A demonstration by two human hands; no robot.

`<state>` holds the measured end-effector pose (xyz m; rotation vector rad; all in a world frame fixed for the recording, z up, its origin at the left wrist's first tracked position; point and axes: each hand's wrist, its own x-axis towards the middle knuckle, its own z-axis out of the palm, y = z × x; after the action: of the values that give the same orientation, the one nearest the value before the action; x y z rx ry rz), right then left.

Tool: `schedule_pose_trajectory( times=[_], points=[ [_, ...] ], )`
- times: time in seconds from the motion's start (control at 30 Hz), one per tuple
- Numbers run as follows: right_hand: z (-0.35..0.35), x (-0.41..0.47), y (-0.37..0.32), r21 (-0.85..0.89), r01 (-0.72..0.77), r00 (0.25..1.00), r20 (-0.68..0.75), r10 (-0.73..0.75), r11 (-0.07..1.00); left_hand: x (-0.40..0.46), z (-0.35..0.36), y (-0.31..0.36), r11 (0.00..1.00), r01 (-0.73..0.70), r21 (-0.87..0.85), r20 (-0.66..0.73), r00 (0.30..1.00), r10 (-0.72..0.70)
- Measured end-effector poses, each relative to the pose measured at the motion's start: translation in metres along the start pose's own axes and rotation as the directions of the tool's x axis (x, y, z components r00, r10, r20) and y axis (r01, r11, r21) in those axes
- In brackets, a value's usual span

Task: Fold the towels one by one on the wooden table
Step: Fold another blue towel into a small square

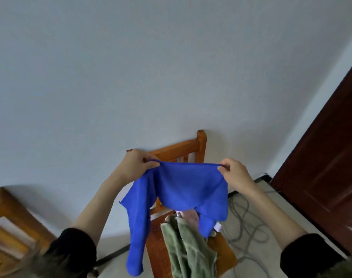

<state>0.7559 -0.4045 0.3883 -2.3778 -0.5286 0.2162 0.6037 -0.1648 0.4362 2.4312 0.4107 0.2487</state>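
blue towel (183, 189) held up by top edge, hanging crumpled; green towel (183, 247) draped below.

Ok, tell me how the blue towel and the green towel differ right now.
The blue towel is held up in the air, its top edge pinched by the left hand and the right hand; the green towel lies untouched on the wooden chair. The blue towel is stretched partly open, the green towel crumpled. Both are soft cloth, neither folded yet.

Matt blue cloth towel (183, 189), seemingly varnished wooden chair (193, 151)
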Motion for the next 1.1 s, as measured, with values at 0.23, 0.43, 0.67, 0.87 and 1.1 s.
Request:
schedule_pose_trajectory(
  times=[0.23,0.43,0.67,0.87,1.1],
  points=[
    [0.035,-0.018,-0.027,0.097,0.083,0.947,0.302,-0.109,0.992,-0.027,-0.031,0.031,0.995,-0.047,-0.093,-0.021,0.999,0.045],
    [0.075,-0.052,-0.086,0.269,0.316,0.871,0.299,-0.391,0.91,-0.077,-0.06,0.041,0.996,-0.02,-0.09,-0.179,0.984,0.004],
    [0.096,-0.102,-0.143,0.458,0.42,0.799,0.223,-0.559,0.783,-0.186,-0.074,0.033,0.972,0.214,-0.093,-0.393,0.889,-0.233],
    [0.115,-0.164,-0.211,0.473,0.534,0.658,0.288,-0.696,0.701,-0.303,-0.09,0.015,0.872,0.483,-0.077,-0.622,0.66,-0.42],
    [0.145,-0.274,-0.303,0.507,0.676,0.428,0.32,-0.845,0.535,-0.451,-0.117,-0.003,0.695,0.711,-0.107,-0.809,0.344,-0.477]
  ],
)
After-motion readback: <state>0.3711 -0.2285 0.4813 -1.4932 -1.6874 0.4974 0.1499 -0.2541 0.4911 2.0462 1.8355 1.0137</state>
